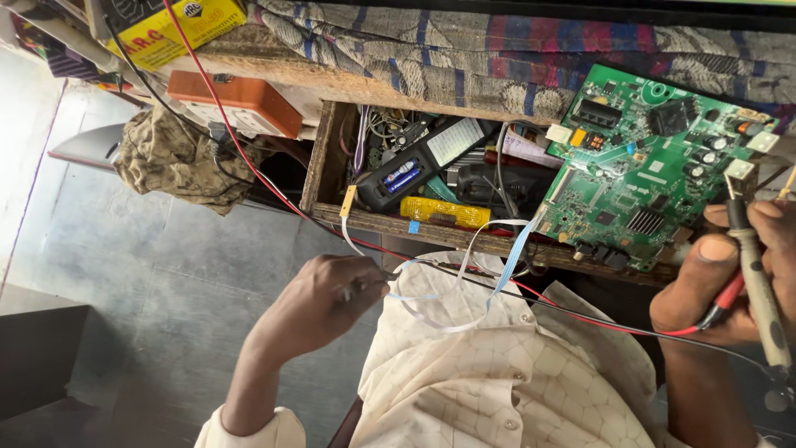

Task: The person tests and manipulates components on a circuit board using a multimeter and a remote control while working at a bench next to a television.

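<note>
A green circuit board (643, 170) lies tilted over the right end of an open wooden drawer (327, 153). My right hand (730, 278) grips a soldering iron (753, 274) upright, its tip near the board's right edge, with a red probe tucked under the fingers. My left hand (327, 303) is closed on a thin metal tool or wire end near a pale flat ribbon cable (489, 265) that loops down from the board. Red and black wires (580, 319) run across my lap between the hands.
The drawer holds a black multimeter (419, 162), a yellow tool (444, 211) and tangled wires. A patterned cloth (464, 50) covers the bench top. An orange box (236, 99), a crumpled rag (170, 158) and a yellow carton (170, 29) sit at left over a grey tiled floor (157, 274).
</note>
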